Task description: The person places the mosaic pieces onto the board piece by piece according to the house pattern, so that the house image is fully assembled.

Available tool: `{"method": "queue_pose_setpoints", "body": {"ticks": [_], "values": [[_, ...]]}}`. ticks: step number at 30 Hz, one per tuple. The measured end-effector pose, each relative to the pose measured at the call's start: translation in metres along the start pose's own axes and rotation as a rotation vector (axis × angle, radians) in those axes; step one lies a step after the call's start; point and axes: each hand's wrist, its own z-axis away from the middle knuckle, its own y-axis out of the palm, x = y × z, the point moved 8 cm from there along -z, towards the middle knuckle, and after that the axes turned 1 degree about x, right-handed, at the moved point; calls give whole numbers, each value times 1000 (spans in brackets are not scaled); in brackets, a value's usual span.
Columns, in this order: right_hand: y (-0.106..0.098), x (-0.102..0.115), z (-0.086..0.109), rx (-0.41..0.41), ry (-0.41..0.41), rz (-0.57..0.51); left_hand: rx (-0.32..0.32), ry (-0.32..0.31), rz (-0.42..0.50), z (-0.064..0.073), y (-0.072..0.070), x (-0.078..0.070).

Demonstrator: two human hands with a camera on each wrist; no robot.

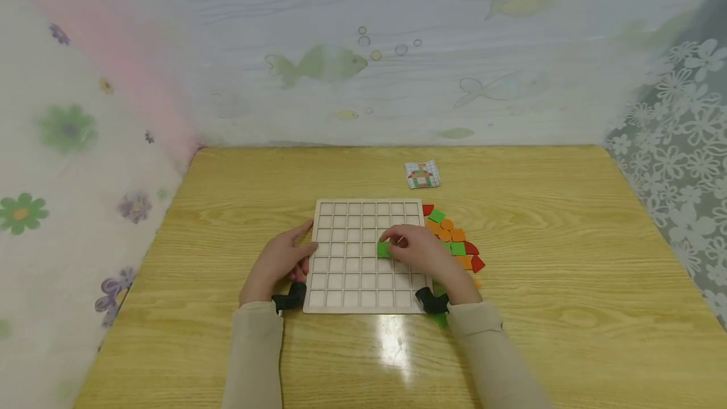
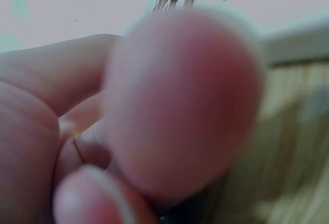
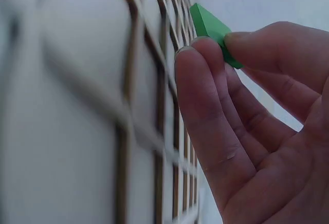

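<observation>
A wooden grid board (image 1: 346, 264) lies on the table, its square cells bare. Over its right-centre part, my right hand (image 1: 420, 248) pinches a green square tile (image 1: 383, 249) between thumb and fingers. The right wrist view shows the green tile (image 3: 209, 26) tilted at the fingertips, close over the grid. My left hand (image 1: 283, 256) rests at the board's left edge, with thumb and index finger touching the frame. In the left wrist view, a large blurred fingertip (image 2: 182, 106) hides most of the board.
Several loose tiles in red, green and orange lie along the board's right side, such as an orange square (image 1: 457, 235) and a red quarter-round piece (image 1: 471, 248); the right arm covers some. A small pattern card (image 1: 422, 174) lies behind the board. Patterned walls (image 1: 397, 100) border the table.
</observation>
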Motion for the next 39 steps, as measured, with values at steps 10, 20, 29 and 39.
{"method": "queue_pose_setpoints", "body": {"ticks": [10,20,29,39], "values": [[43,43,-1,109,-164,46,-22,-16,6,0,0,0],[68,67,3,130,-217,48,-17,-5,-26,3,1,-6],[81,83,6,113,-226,128,-35,-17,-115,2,-2,-5],[82,86,12,88,-207,188,-19,-14,-95,-1,3,-4]]}}
